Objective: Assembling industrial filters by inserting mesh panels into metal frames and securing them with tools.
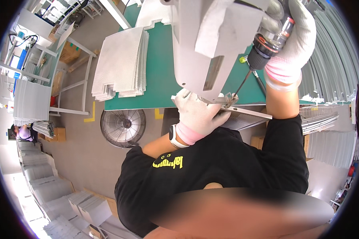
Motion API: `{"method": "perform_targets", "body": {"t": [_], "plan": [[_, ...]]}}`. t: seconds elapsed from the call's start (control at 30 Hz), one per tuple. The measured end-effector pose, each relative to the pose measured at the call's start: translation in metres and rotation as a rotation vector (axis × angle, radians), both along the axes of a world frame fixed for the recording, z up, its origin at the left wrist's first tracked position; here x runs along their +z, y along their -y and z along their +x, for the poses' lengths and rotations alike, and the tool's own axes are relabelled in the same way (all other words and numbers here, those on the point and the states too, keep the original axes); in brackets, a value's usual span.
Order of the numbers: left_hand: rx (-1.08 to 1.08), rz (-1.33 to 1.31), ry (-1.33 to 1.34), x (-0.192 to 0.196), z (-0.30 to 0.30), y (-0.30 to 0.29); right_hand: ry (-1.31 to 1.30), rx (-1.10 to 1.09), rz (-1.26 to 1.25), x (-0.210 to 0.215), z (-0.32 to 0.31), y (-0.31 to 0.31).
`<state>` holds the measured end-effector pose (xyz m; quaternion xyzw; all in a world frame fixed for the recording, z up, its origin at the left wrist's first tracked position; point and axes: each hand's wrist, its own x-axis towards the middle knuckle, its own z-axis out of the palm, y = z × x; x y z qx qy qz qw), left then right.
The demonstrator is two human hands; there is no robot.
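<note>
power driver [266,46], upper right: wrapped by right hand [301,40] | grey housing [187,47], top centre: touched by left hand [195,113], grip can't really be told | bit [242,83] kinda slanted, so it could be skidded off, left hand poked

One left grip [195,113] and one right grip [299,46], two in all, both gloved, with two pink cuffs [190,134]; one white wristwatch [172,136]; one power driver [263,49] with one long bit [242,83]; one large pale housing [189,51] with one rectangular slot [213,73]; one near green bench [159,79] carrying at least two piles of mesh sheets [117,59], the sheets too close to count; one round fan [123,126] between two yellow floor marks [92,113]; one other person [24,132] far left.
</note>
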<state>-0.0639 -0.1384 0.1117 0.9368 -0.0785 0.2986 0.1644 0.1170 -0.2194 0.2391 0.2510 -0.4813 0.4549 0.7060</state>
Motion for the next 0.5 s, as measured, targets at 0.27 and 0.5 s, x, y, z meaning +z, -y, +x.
{"method": "perform_targets", "body": {"t": [0.27, 0.5], "plan": [[-0.005, 0.012, 0.035, -0.007, 0.002, 0.002, -0.192, -1.151, -0.782, 0.018, -0.058, 0.030], [-0.154, -0.161, 0.005, -0.024, 0.011, 0.009, 0.269, -1.164, -0.868, -0.022, -0.049, 0.044]]}}
